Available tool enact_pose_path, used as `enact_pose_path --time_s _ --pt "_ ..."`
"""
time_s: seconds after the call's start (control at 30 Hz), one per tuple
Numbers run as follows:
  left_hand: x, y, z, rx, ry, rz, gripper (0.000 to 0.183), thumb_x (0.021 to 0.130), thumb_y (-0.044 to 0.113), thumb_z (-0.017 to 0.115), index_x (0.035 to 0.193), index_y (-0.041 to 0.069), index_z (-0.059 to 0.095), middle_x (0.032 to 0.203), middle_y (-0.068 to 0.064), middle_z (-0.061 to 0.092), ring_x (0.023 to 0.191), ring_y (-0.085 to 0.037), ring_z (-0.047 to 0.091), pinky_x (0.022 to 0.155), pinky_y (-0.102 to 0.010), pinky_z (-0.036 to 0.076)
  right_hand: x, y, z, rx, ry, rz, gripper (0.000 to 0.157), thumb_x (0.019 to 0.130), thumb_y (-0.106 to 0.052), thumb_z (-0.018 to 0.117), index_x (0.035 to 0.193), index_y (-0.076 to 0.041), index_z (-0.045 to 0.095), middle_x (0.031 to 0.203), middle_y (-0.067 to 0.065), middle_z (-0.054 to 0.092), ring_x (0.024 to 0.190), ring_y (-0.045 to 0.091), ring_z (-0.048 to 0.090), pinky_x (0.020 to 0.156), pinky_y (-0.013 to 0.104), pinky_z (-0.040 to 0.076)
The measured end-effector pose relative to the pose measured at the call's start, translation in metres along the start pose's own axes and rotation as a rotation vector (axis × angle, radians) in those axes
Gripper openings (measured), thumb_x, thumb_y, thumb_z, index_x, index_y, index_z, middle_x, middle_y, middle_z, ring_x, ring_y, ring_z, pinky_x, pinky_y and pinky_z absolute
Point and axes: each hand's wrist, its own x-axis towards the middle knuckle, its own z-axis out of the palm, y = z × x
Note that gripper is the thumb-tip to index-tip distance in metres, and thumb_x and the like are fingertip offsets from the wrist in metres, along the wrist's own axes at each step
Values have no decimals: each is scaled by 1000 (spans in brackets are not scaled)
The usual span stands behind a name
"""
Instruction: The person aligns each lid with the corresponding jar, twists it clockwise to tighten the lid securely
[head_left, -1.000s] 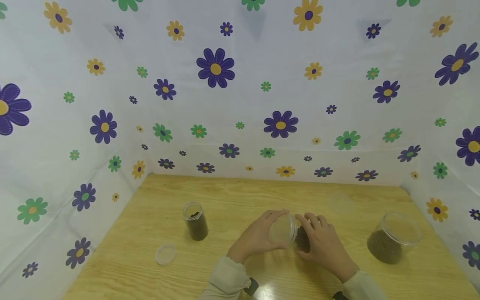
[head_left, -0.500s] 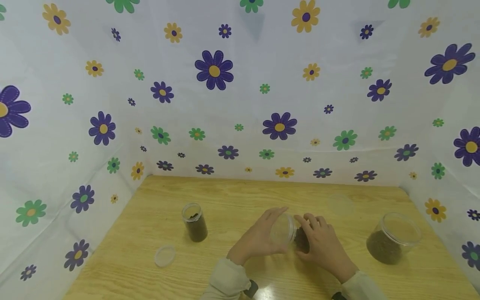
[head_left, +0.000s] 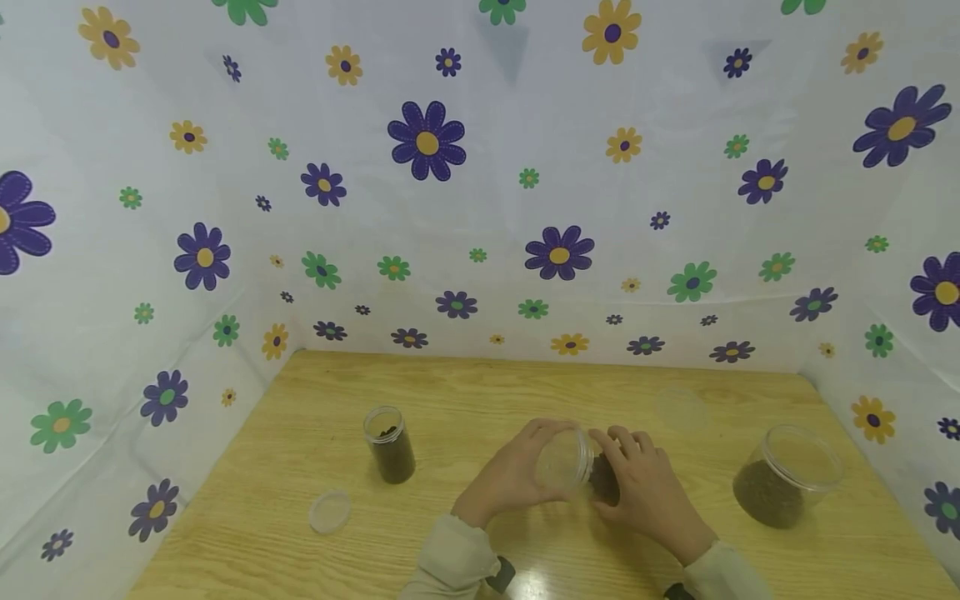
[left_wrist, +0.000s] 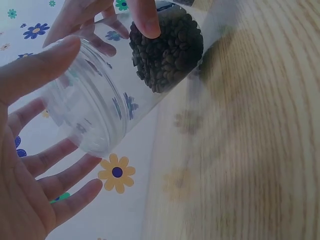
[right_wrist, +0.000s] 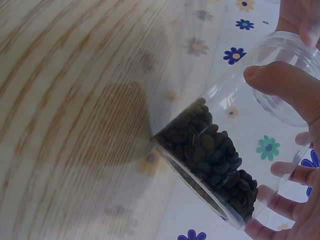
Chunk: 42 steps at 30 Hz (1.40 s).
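Observation:
A clear jar (head_left: 564, 460) lies tilted between my two hands, its mouth end toward the left. My left hand (head_left: 512, 472) spreads thumb and fingers round the clear, threaded mouth end (left_wrist: 100, 107). My right hand (head_left: 647, 487) grips the body, thumb on the near side and fingertips (right_wrist: 280, 167) curving behind the wall. Dark, bean-like seeds (right_wrist: 205, 160) are heaped toward the jar's base, as they also show in the left wrist view. The base's lower edge is right at the wooden tabletop (right_wrist: 60, 90).
A narrow open jar (head_left: 392, 454) of dark contents stands at left, a small clear lid (head_left: 330, 511) in front of it. A wide jar (head_left: 780, 492), partly filled with dark contents, stands at right. Near the back lies a faint clear disc (head_left: 681, 408). Flowered cloth (head_left: 480, 208) walls the table.
My left hand's fingers lift slightly at the mouth end, then settle back round it. The jar and my right hand stay nearly in place.

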Motion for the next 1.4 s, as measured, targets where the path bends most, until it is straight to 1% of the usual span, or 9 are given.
enact_pose_path --time_s 0.17,0.4,0.67,0.8,0.93,1.0,1.07,1.23,1.4 --pt "0 2 0 -13 -3 -68 85 73 39 79 143 34 31 137 -2 46 119 -24 53 90 -44 51 0 1 -1 3 -13 5 95 51 -48 87 129 -11 50 115 13 56 98 34 55 65 47 52" --pt "2 3 -1 -39 -20 -129 84 74 45 76 144 35 31 131 -5 50 110 -21 55 81 -37 53 1 3 -2 3 -24 -1 94 51 -48 87 129 -11 49 115 13 56 99 34 55 64 46 52" --pt "2 2 1 -31 -18 -138 84 75 49 74 144 33 30 130 -5 51 108 -21 57 79 -37 53 2 2 -2 8 -27 1 95 51 -48 87 129 -11 49 116 13 55 100 34 55 65 47 52" --pt "2 2 1 -43 -27 -148 89 74 48 75 146 36 25 134 -7 48 110 -23 57 80 -40 53 2 2 -2 10 -32 6 94 52 -48 87 130 -11 49 116 13 55 100 34 55 66 47 52" --pt "2 2 1 -66 -42 -121 100 71 45 79 148 39 16 146 -6 36 124 -29 49 92 -48 50 2 1 -3 14 -32 9 94 52 -47 87 129 -11 49 116 13 55 100 34 55 66 47 52" --pt "2 1 0 -63 -51 -82 103 69 41 81 149 39 15 150 -4 29 130 -30 44 96 -49 47 2 1 -4 16 -30 10 93 51 -47 87 129 -11 50 116 13 55 100 34 55 66 47 52" --pt "3 0 -1 -60 -62 -44 102 70 33 82 148 38 17 152 -3 26 132 -30 42 96 -47 48 2 1 -4 17 -32 10 93 52 -46 87 129 -10 50 116 13 55 100 34 55 66 47 52" --pt "4 0 -3 -3 -78 0 96 72 19 81 146 39 24 148 -3 32 125 -28 48 91 -39 52 2 1 -4 20 -32 11 93 52 -46 88 129 -10 50 115 13 55 99 34 54 66 47 52" --pt "2 1 -6 2 -81 -12 92 73 21 81 146 36 26 142 -2 39 122 -27 51 92 -40 51 1 2 -3 21 -20 0 94 51 -46 88 129 -11 50 115 13 55 98 33 55 65 46 52"
